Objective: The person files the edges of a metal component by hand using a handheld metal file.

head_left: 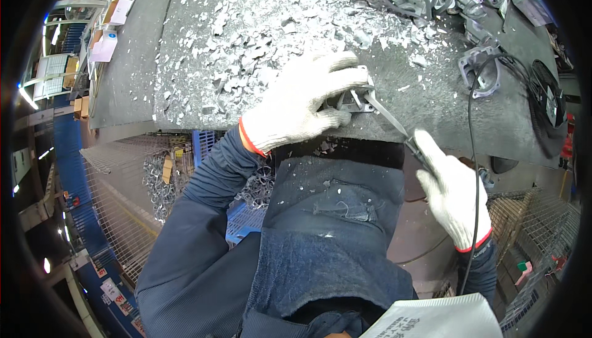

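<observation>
Littering the table [431, 110] near wire cages [117, 205], flakes [237, 54] reach the left hand [302, 98].

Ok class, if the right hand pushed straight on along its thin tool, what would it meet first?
The right hand would likely drive the thin tool into the metal part in the left hand; the tip seems right at it, though depth is unclear.

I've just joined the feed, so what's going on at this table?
A person in white gloves is working at a dark table. The left hand holds a small metal part near the edge, while the right hand holds a slim tool with its tip at that part. Metal flakes litter the table.
</observation>
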